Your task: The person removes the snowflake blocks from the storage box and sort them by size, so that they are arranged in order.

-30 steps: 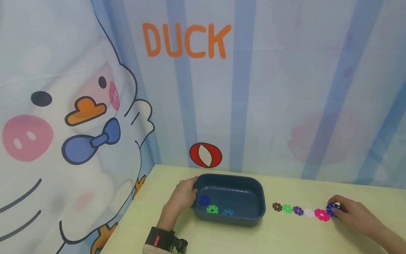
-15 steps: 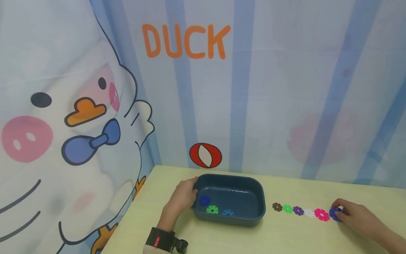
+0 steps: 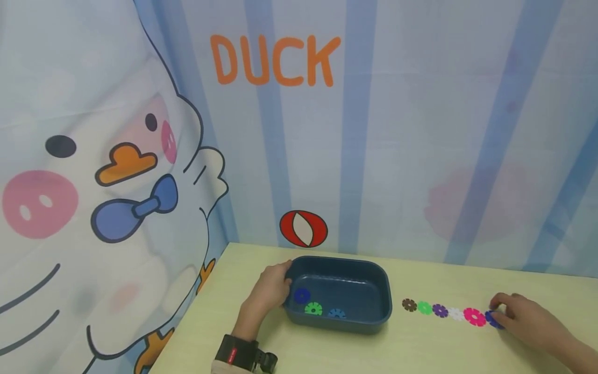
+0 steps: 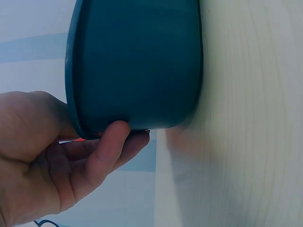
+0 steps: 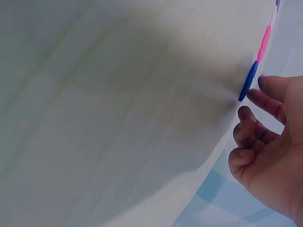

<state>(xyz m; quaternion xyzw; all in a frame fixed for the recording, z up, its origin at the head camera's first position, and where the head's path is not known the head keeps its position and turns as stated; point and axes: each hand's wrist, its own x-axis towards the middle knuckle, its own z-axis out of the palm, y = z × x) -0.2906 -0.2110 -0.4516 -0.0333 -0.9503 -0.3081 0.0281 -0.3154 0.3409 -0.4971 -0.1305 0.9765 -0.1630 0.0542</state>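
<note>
My left hand grips the left end of a dark blue plastic basin; in the left wrist view its fingers curl at the basin's rim. Inside lie a blue snowflake disc, a green one and a light blue one. Over on the right, my right hand is at a dark blue snowflake disc, which lies flat at the right end of a row. Thumb and forefinger are close over it, not clearly pinching it. A pink disc adjoins it on the left.
Leftward along the row lie white, purple, light green and brown discs, just right of the basin. A printed duck curtain borders the pale table at the back and left.
My right hand has moved slightly right and down, and the dark blue disc has gone from tilted in the fingers to flat beside the pink one. The left hand and basin stayed put.
</note>
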